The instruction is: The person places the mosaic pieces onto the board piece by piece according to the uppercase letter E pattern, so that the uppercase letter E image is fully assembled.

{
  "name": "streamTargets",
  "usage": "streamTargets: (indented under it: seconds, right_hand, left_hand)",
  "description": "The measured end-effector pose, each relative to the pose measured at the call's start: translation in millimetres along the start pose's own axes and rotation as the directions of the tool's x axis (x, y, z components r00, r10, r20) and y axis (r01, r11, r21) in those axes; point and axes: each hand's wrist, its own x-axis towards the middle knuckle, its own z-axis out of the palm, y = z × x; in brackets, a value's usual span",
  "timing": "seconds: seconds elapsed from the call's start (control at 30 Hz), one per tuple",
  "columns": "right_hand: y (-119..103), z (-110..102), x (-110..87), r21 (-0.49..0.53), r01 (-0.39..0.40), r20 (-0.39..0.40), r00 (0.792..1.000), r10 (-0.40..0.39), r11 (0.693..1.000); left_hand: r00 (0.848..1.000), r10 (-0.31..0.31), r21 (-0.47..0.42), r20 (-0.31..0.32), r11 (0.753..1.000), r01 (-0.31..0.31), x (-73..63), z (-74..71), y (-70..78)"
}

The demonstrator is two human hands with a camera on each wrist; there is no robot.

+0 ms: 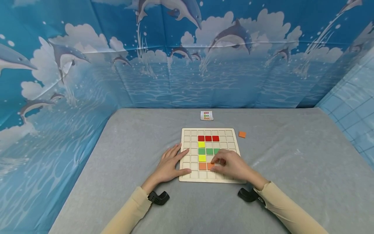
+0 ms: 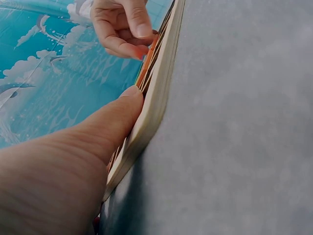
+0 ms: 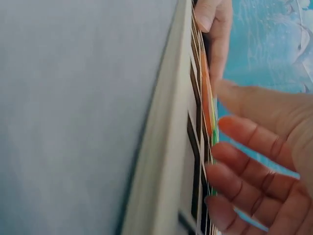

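A light wooden grid board (image 1: 187, 133) lies on the grey cloth. Set in its squares are several coloured tiles: a row of red tiles (image 1: 208, 138), a yellow tile (image 1: 201, 144), a row of green tiles (image 1: 209, 151), another yellow tile (image 1: 202, 158) and two orange tiles (image 1: 203, 166). My left hand (image 1: 168, 165) rests on the board's left edge, fingers spread and thumb at the lower left. Over the lower right squares, my right hand (image 1: 233, 165) has its thumb and fingertips at the right-hand orange tile (image 3: 206, 93), with a gap between thumb and forefinger.
One loose orange tile (image 1: 242, 134) lies beyond the board's upper right corner. Behind the board is a small card (image 1: 206, 115) printed with a coloured grid pattern. A dolphin-print curtain (image 1: 181, 74) hangs at the table's far edge.
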Motion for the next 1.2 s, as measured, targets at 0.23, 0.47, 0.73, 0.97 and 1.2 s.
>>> streamTargets:
  seconds: [0.23, 0.47, 0.73, 0.97, 1.2]
  right_hand:
    - [25.9, -18.4, 2.5, 0.102, -0.032, -0.09, 0.995, 0.042, 0.994]
    - [62.6, -42.9, 4.0, 0.071, -0.271, -0.262, 0.924, 0.28, 0.96]
    - [89.5, -67.4, 1.5, -0.032, -0.345, -0.26, 0.909, 0.326, 0.938]
    - [97.3, -70.6, 1.8, -0.151, -0.395, -0.167, 0.914, 0.371, 0.906]
    - [98.5, -66.9, 0.7, -0.2, -0.406, -0.156, 0.912, 0.38, 0.892]
  left_hand:
    - [1.0, 0.002, -0.007, -0.002, 1.0, -0.002, -0.4, -0.6, 0.5]
    - [1.0, -0.003, -0.006, 0.001, 1.0, 0.003, 0.0, 2.1, -1.0]
    - [1.0, -0.003, 0.007, -0.008, 1.0, 0.003, 0.9, 3.2, -3.0]
    - [1.0, -0.011, -0.001, -0.004, 1.0, 0.011, 0.4, 2.3, -2.1]
    - [1.0, -0.014, 0.009, 0.0, 1.0, 0.014, 0.8, 3.8, -2.7]
